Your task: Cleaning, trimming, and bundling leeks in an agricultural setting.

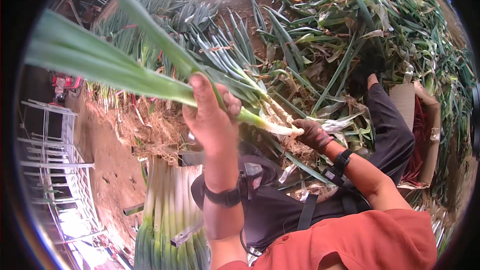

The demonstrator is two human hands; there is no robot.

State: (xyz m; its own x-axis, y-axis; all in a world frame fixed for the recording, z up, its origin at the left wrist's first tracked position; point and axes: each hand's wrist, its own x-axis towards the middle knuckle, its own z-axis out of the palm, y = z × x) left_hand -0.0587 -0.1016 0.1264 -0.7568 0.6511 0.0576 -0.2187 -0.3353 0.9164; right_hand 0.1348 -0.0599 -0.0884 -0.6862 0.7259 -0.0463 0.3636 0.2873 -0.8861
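Observation:
A long green onion (pixel 255 119) lies slantwise across the middle of the head view, its broad green leaves toward the upper left and its white root end toward the right. Around the stalk where the leaves part, my left hand (pixel 212 112) is closed, thumb up along the leaves. My right hand (pixel 312 135), its fingers dark with soil or a glove, pinches the white root end. Just beyond lie more green onions (pixel 232 62) with pale, dirty stalks. Peeled green onions (pixel 167 200) rest side by side in a metal holder (pixel 186 235) at my lower left.
Unpeeled green onions with shaggy roots (pixel 145 120) stand in bundles at the left. A heap of leaves and peelings (pixel 325 30) fills the far right. Beside my leg (pixel 390 125), a cardboard box (pixel 432 155) holds red strips. White metal framework (pixel 55 155) stands far left.

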